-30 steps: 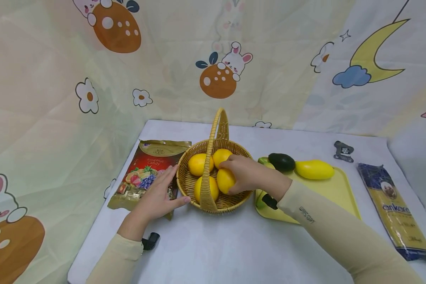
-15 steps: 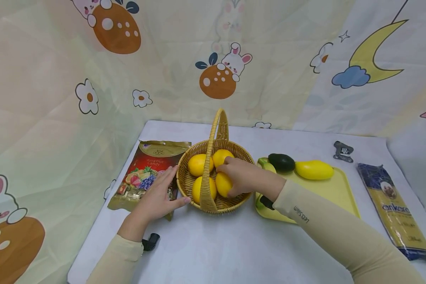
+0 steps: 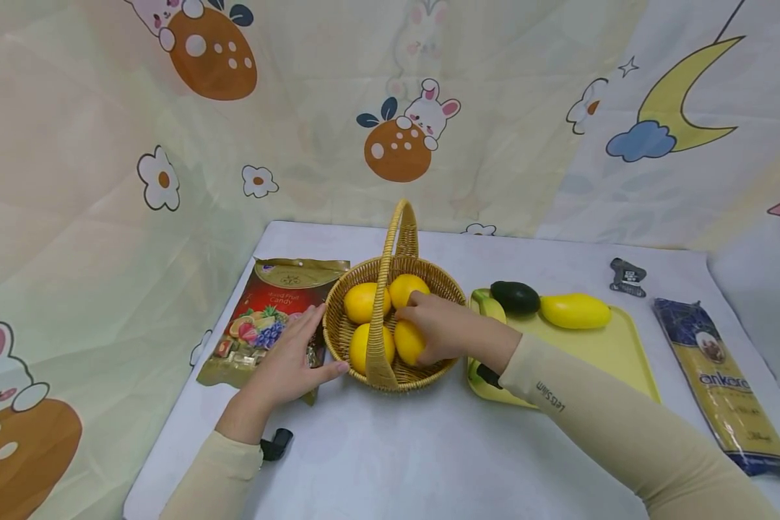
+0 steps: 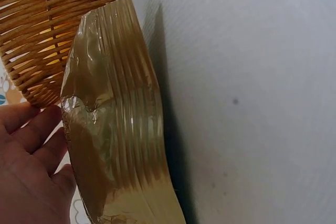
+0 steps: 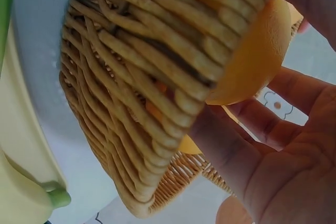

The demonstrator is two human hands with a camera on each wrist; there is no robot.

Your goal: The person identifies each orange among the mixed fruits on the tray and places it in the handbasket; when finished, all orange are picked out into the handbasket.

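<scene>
In the head view a wicker basket (image 3: 435, 271) with a tall handle holds several lemons, one of them a lemon (image 3: 364, 302) at the back left. My right hand (image 3: 451, 328) reaches over the basket's right side and grips the front-right lemon (image 3: 409, 342), fingers and thumb around it. The right wrist view shows that lemon (image 5: 257, 61) between the fingers, inside the woven wall. On the other side, my left hand (image 3: 289, 359) rests with extended fingers against the basket's left rim, above a candy bag (image 3: 279, 296). In the left wrist view its fingertips touch the wicker.
Right of the basket lies a yellow tray (image 3: 604, 361) bearing a banana (image 3: 490, 307), a dark avocado-like fruit (image 3: 516, 297) and a yellow mango-like fruit (image 3: 575, 310). Farther right are a blue-and-gold pasta packet (image 3: 721, 383) and a small dark grey item (image 3: 627, 277).
My right hand has shifted slightly left with the lemon in its grip. The front-left lemon has also shifted a little left. My left hand has stayed at the basket's rim.
</scene>
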